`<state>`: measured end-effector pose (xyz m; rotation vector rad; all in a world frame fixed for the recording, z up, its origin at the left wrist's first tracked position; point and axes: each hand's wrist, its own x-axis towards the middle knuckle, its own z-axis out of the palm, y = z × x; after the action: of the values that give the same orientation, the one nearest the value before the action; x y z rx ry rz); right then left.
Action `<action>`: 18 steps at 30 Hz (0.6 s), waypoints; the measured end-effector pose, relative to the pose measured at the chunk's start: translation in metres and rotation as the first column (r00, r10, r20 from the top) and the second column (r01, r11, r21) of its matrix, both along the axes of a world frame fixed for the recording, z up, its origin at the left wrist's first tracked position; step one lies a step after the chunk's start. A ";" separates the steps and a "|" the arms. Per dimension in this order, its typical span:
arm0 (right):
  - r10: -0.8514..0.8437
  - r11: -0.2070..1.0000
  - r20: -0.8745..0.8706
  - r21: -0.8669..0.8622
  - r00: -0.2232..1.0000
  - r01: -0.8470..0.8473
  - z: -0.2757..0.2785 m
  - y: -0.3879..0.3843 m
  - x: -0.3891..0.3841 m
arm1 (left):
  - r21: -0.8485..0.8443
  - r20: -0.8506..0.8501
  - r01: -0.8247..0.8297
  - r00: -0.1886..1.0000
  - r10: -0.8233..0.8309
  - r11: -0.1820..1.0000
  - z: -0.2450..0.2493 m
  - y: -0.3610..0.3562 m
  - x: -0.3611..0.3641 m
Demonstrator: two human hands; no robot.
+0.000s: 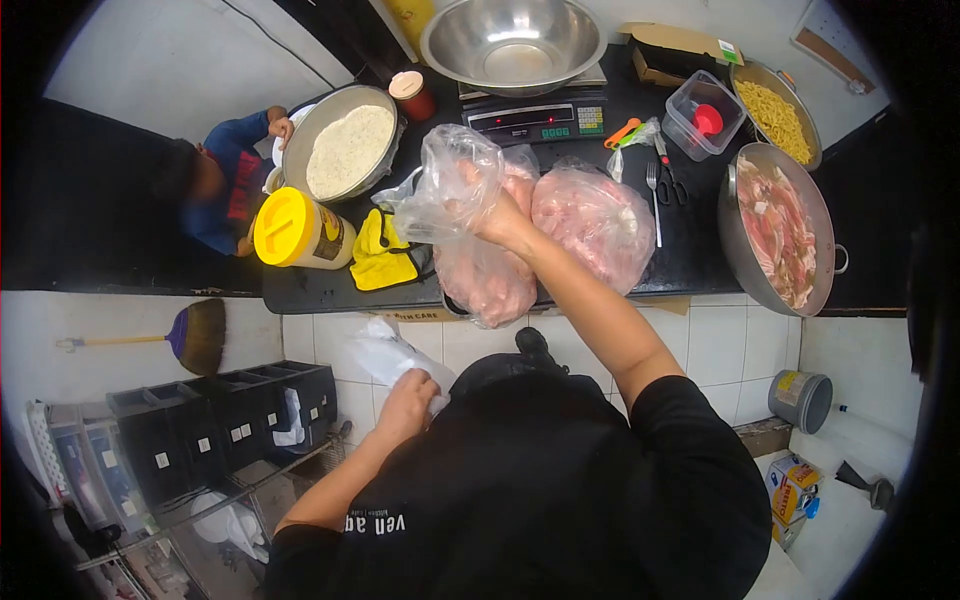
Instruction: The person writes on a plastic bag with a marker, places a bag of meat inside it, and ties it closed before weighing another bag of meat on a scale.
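My right hand [505, 218] reaches over the table among clear plastic. Its fingers are closed on a crumpled clear plastic bag [455, 160], which partly covers them. Just below it lies a clear bag of raw meat [487, 275], and a second bag of raw meat [593, 222] sits to the right. Low at my left side, my left hand [408, 403] is closed on a thin white plastic bag [385, 350] that hangs over the floor in front of the table.
On the table [690, 250] are a scale [535, 118] bearing a steel bowl [515, 40], a flour basin [350, 145], a yellow-lidded tub [285, 228], scissors [672, 175], a fork [656, 205] and a meat pot [778, 235]. Another person [220, 175] is at the left end.
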<state>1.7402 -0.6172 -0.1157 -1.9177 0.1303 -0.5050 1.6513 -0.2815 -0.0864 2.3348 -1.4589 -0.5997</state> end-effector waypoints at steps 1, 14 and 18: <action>-0.006 1.000 0.012 -0.026 1.000 0.006 0.009 -0.003 -0.004 | 0.037 0.032 -0.087 0.996 0.085 0.996 0.015 -0.006 -0.002; 0.155 0.987 0.128 0.007 0.980 -0.158 0.030 0.008 -0.010 | -0.291 -0.087 -0.455 0.889 0.450 0.842 0.005 -0.052 0.044; 0.234 0.971 -0.091 -0.024 0.968 -0.237 0.055 0.051 -0.043 | -0.117 -0.205 -0.443 0.886 0.415 0.889 -0.051 -0.131 0.080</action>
<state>1.6969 -0.5667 -0.0609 -1.9587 -0.0503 -0.2647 1.7312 -0.4125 -0.1376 2.3035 -0.8333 -0.5213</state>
